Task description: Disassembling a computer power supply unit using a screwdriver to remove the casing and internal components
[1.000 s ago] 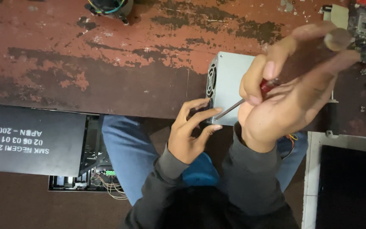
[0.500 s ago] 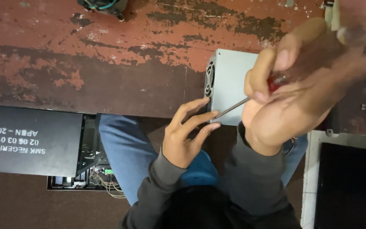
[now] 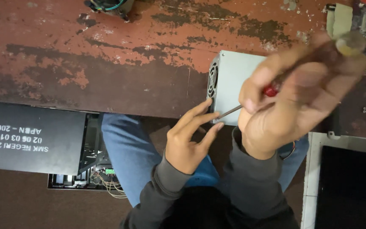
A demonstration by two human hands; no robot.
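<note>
Edges matter most at the near rim of the worn, red-brown wooden table (image 3: 106,72), where one grey metal power-supply box (image 3: 234,85) with a round fan grille stands flush with the brink, partly overhanging the person's blue-jeaned lap. One screwdriver (image 3: 272,91) with a red and clear handle and a thin steel shaft slants down-left to the box's near-left corner; the right hand (image 3: 293,106) is wrapped closed around its handle. The left hand (image 3: 189,142) hangs below the table edge, fingers loosely spread, its fingertips touching the shaft's tip and the box corner, gripping nothing firmly. Bare tabletop lies open to the left of the box. One black computer-case panel (image 3: 30,138) sits well apart to the left, one white-framed dark panel (image 3: 348,186) at the lower right.
</note>
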